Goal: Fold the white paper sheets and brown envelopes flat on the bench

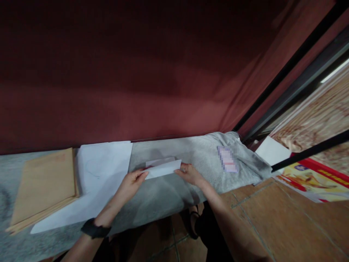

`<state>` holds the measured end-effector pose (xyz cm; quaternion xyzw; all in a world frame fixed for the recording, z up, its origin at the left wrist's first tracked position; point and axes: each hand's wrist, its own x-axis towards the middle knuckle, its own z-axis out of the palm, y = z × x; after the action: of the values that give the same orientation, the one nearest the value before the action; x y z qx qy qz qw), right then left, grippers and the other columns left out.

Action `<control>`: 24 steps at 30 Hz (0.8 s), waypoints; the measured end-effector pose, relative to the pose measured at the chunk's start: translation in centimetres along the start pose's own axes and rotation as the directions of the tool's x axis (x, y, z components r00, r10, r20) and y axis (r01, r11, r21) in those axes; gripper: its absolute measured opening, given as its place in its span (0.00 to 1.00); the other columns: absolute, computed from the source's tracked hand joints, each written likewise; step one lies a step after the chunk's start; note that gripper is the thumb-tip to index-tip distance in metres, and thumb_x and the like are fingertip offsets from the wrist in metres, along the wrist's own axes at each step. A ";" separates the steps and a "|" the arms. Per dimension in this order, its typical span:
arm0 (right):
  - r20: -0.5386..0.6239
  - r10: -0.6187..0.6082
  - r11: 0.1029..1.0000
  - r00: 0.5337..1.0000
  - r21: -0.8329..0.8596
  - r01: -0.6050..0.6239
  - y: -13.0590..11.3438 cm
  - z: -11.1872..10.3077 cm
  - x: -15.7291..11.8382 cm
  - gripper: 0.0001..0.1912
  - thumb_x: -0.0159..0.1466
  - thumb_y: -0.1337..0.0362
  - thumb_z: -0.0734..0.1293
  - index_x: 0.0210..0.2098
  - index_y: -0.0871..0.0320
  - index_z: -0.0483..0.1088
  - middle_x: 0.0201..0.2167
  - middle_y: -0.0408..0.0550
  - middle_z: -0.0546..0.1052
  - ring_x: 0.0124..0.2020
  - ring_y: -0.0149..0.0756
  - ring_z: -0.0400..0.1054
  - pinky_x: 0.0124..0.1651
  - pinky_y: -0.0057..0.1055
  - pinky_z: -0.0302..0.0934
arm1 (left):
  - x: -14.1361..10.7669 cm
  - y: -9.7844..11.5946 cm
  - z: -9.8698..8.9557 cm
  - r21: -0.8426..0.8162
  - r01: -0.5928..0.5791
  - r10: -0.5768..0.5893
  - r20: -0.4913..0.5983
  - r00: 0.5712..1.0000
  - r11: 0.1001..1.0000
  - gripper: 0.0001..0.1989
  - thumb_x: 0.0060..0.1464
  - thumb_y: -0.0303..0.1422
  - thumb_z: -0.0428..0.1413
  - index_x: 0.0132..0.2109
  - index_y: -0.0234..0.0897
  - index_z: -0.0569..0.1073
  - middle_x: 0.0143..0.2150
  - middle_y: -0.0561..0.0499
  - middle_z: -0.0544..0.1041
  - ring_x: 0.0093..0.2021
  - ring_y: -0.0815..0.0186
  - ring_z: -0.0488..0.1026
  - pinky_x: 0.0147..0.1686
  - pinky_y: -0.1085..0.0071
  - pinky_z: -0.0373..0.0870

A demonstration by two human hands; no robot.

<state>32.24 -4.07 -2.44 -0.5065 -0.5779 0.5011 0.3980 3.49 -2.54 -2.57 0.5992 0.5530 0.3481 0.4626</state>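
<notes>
A folded white sheet of paper [163, 170] is stretched between my two hands, just above the grey cloth. My left hand [135, 181] pinches its left end between thumb and fingers, and a black band circles that wrist. At the right end, my right hand [190, 173] grips the same paper with its fingers closed. Behind it, another white flap [160, 161] shows; whether it belongs to the same sheet I cannot tell. Left of my hands lie large white sheets [105, 165], and on them rests a stack of brown envelopes [46, 185].
The grey cloth [152, 203] covers a narrow bench along a dark red fabric wall [136, 91]. A blurred pinkish slip [228, 160] lies at its right. Black bars [289, 69] stand at the right, with a colourful printed box [316, 178] by the tiled floor [256, 207].
</notes>
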 end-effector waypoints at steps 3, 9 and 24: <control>-0.022 -0.106 0.992 0.994 -0.071 0.105 -0.7 -0.4 0.4 0.08 0.61 0.55 0.72 0.33 0.52 0.78 0.32 0.41 0.79 0.42 0.41 0.72 0.48 0.33 0.64 | -0.4 1.1 0.5 -0.091 0.051 -0.063 -0.133 0.989 0.995 0.22 0.47 0.52 0.63 0.21 0.38 0.75 0.19 0.53 0.72 0.24 0.65 0.67 0.26 0.72 0.64; -0.182 -0.113 0.994 0.977 -0.017 0.111 -0.8 -1.5 1.7 0.12 0.62 0.53 0.70 0.36 0.54 0.75 0.28 0.40 0.75 0.29 0.32 0.66 0.33 0.26 0.60 | -1.3 2.2 2.8 -0.711 0.175 -0.293 -0.045 0.955 0.681 0.15 0.41 0.36 0.70 0.35 0.37 0.75 0.34 0.52 0.80 0.32 0.67 0.76 0.32 0.73 0.74; -0.034 0.015 0.580 0.999 -0.813 -0.036 0.9 -1.8 3.1 0.14 0.69 0.68 0.65 0.51 0.53 0.77 0.48 0.46 0.81 0.48 0.37 0.75 0.54 0.30 0.65 | 1.4 -0.5 0.4 -0.137 0.266 -0.284 -0.140 0.948 0.954 0.41 0.36 0.42 0.65 0.60 0.37 0.70 0.29 0.56 0.77 0.26 0.65 0.73 0.26 0.71 0.71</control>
<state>33.64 -0.74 -3.18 -0.6465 -0.7312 0.1806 0.1216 3.89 -1.24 -3.26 0.4588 0.6449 0.3580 0.4954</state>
